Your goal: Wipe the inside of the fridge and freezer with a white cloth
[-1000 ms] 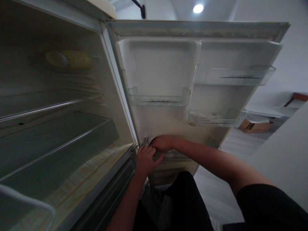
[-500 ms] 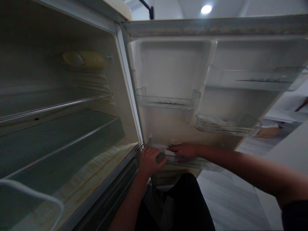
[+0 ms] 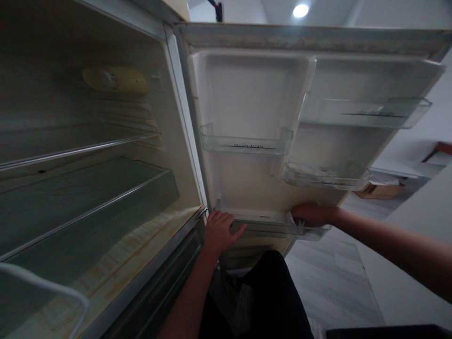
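Observation:
The refrigerator door (image 3: 247, 94) stands open before me, with a clear bottom door shelf (image 3: 264, 229) along its lower part. Inside the right end of that shelf, my right hand (image 3: 310, 215) is closed on a thin white cloth (image 3: 291, 218), pressed low against the shelf. Most of the cloth is hidden by the fingers; it may be a paper wipe. At the hinge side, my left hand (image 3: 221, 233) has its fingers bent over the left end of the same shelf, thumb sticking out to the right.
To the left is the refrigerator interior (image 3: 165, 108) with glass shelves (image 3: 88, 207) and a stained floor. A white cable-like loop (image 3: 45, 285) crosses the lower left. Higher door shelves (image 3: 247, 145) jut out above my hands. A cardboard box (image 3: 379, 190) sits beyond the door.
My right hand has slid along the bottom door shelf with the white cloth, from beside my left hand to the right end. My left hand has stayed at the hinge side.

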Demonstrator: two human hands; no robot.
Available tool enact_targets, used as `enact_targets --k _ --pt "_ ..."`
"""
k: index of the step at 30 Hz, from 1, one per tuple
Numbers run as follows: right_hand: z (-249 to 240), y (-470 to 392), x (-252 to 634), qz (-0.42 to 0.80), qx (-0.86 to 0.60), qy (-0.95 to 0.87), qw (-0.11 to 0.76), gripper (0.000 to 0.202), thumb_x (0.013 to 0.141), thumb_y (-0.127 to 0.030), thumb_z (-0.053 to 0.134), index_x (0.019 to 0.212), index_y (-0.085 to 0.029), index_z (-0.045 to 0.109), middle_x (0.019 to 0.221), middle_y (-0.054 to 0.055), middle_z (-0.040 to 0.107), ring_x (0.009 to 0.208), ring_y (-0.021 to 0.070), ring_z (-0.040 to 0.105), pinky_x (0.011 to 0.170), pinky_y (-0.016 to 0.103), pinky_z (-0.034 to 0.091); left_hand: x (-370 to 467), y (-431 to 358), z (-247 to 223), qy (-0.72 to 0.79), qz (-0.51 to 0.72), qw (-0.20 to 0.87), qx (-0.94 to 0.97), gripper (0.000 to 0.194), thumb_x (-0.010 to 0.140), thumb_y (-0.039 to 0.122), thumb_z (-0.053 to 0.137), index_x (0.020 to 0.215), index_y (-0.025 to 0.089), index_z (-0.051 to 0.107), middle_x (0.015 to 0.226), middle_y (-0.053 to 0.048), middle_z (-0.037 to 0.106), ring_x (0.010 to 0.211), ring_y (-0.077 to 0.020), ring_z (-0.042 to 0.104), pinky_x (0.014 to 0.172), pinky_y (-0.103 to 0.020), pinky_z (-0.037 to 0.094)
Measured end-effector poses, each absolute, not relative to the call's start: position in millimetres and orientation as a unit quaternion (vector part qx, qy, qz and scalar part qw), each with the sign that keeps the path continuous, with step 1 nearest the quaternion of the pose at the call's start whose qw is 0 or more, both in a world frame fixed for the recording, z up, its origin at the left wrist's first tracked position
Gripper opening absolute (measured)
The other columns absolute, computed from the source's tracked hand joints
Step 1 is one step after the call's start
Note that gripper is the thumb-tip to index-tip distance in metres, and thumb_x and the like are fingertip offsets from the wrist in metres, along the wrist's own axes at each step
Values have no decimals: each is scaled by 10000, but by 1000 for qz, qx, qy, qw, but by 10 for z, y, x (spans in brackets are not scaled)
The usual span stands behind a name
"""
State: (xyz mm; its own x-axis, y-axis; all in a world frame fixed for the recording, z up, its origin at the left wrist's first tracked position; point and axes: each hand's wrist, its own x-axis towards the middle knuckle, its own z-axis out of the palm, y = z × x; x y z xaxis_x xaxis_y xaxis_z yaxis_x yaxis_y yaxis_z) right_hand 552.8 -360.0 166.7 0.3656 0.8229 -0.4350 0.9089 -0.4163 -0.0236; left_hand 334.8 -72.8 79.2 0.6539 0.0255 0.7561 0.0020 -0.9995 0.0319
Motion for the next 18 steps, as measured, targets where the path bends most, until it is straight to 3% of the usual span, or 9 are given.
enact_targets --k 4,10,14,18 --pt "1582 -3480 5555 -223 818 513 131 381 767 17 618 1079 -133 777 1055 97 755 930 215 684 760 250 433 3339 -729 800 7 405 23 914 375 935 535 672 740 229 576 745 -10 638 784 -227 593 873 -410 408" --pt "1489 -3104 5418 -231 819 523 42 349 793 -94 718 1135 -138 774 1132 95 745 999 224 680 823 253 465 3349 -754 802 14 404 23 914 359 932 530 683 776 222 586 751 -9 631 801 -228 599 902 -413 413" --pt "1465 -2544 5231 -228 815 532 9 452 780 -215 844 1217 -136 759 1189 103 743 1041 232 688 845 242 482 3374 -779 799 25 398 20 917 349 932 521 683 777 224 586 757 -14 635 814 -235 608 907 -426 427" --pt "1420 -1835 4974 -195 794 574 47 417 878 -225 781 1284 -143 735 1233 102 745 1065 219 703 850 225 484 3400 -790 752 29 392 13 919 340 957 538 640 838 221 605 819 -41 666 866 -259 636 917 -444 463"
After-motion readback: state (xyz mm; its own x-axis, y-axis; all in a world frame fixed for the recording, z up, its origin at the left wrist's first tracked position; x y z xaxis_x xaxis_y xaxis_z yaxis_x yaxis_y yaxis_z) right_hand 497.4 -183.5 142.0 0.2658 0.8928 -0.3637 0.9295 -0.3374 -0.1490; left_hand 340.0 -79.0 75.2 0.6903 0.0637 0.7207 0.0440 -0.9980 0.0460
